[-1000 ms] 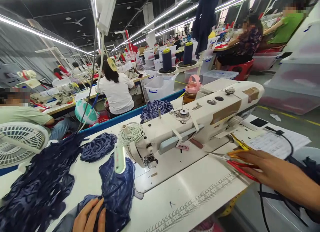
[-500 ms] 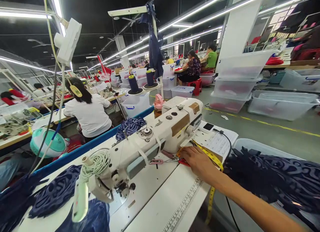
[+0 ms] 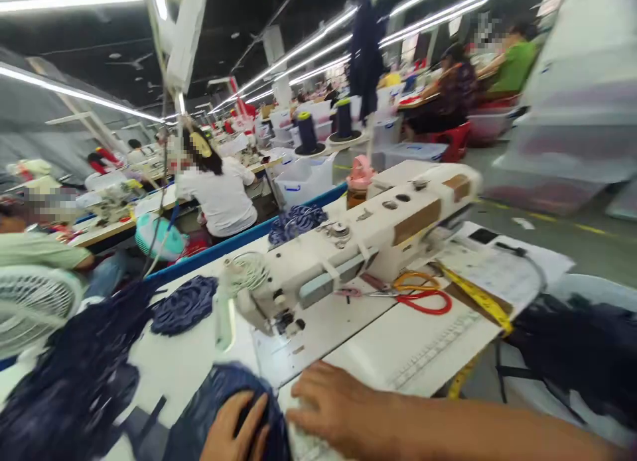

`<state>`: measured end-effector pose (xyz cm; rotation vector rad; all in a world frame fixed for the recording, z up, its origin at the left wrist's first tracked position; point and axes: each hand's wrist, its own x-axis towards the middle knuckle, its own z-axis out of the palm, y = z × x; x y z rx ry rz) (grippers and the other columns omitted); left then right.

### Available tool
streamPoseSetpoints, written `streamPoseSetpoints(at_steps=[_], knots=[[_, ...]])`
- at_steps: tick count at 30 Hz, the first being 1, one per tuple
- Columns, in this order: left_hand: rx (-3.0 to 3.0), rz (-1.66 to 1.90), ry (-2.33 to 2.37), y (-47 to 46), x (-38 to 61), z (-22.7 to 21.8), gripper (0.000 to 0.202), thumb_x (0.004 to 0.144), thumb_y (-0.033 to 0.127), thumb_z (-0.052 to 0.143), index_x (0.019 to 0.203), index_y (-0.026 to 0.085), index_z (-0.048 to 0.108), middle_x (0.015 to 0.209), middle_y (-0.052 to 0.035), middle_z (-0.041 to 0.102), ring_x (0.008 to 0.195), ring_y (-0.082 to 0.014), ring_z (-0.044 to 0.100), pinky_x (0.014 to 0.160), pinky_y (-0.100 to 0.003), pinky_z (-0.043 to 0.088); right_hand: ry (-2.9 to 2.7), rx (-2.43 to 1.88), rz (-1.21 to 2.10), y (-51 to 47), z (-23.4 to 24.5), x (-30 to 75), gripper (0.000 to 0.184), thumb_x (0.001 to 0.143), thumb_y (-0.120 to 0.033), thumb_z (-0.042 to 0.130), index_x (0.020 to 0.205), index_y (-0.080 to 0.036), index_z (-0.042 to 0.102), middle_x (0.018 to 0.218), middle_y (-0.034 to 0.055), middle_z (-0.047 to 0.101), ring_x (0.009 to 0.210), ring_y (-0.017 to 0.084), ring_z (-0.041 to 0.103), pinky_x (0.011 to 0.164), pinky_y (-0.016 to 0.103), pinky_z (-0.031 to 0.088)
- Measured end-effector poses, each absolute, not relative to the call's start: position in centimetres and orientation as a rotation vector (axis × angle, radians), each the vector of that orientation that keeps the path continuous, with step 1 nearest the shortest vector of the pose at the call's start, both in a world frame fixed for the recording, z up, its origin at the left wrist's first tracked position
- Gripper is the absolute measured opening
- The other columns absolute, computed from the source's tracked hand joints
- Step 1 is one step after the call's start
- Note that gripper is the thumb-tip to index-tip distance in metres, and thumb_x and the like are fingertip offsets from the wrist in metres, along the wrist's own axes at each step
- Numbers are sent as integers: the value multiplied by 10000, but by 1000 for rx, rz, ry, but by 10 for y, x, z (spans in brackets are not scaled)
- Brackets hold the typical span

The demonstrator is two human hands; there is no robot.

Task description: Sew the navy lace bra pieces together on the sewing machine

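Note:
My left hand (image 3: 236, 429) rests on a piece of navy fabric (image 3: 209, 408) at the near edge of the sewing table, fingers apart. Just right of it, my right hand (image 3: 333, 404) is over the white tabletop, its fingers loosely bent, close to the fabric's edge and with nothing visible in them. Beyond the hands stands a white sewing machine (image 3: 358, 229), its needle area a little in front of the fabric. Orange-and-red-handled scissors (image 3: 425, 302) lie beside the machine's base. Motion blur softens the hands and the cloth.
More navy fabric pieces (image 3: 184, 305) lie on the left, with a dark heap (image 3: 64, 375) nearer. A yellow tape measure (image 3: 478, 298) hangs over the right edge, near a plastic bin (image 3: 587, 292) of dark cloth. A fan (image 3: 37, 308) stands left; a co-worker (image 3: 223, 196) sits ahead.
My right hand has left the scissors and come back toward the near edge. My left hand has come into view on the navy fabric. The view has swung left.

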<state>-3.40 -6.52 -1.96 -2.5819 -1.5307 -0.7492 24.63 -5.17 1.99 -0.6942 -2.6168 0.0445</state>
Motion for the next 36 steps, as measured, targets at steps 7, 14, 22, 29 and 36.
streamPoseSetpoints(at_steps=[7, 14, 22, 29, 36], knots=[[-2164, -426, -1877, -54, -30, 2, 293, 985, 199, 533, 1248, 179, 660, 1170, -140, 679, 1076, -300, 647, 903, -458, 565, -2357, -608, 189, -53, 7, 225, 410, 915, 3, 393, 1188, -170, 645, 1047, 98, 695, 953, 188, 623, 873, 323, 477], [-1993, -425, -2058, -17, -37, 15, 199, 970, 252, 596, 1136, 189, 686, 1050, -122, 673, 960, -287, 631, 810, -411, 537, -2334, -500, 90, -66, -19, 196, 287, 1049, -266, 423, 1095, -228, 704, 1155, 38, 733, 1069, 216, 626, 1021, 421, 377], [-2280, -962, -1655, -55, -27, 27, 187, 970, 102, 514, 1059, 173, 663, 900, -64, 656, 839, -188, 605, 781, -315, 518, -2389, -590, 148, -27, 2, 223, 213, 980, -109, 484, 1070, -182, 662, 1057, 95, 674, 982, 211, 596, 898, 386, 426], [-2485, -813, -1647, -68, -11, 19, 417, 912, 387, 667, 1280, 205, 598, 1243, -126, 626, 1210, -311, 565, 1081, -539, 439, -2416, -435, 213, -44, -2, 214, 242, 952, -57, 460, 1027, -180, 655, 961, 62, 684, 876, 185, 577, 819, 363, 436], [-1996, -654, -2211, -64, -26, 18, 206, 891, 338, 701, 1002, 180, 626, 989, -88, 604, 935, -268, 596, 846, -451, 528, -2453, -463, 239, -39, -8, 222, 249, 956, -71, 449, 1043, -194, 647, 1035, 66, 702, 910, 172, 604, 847, 342, 472]])
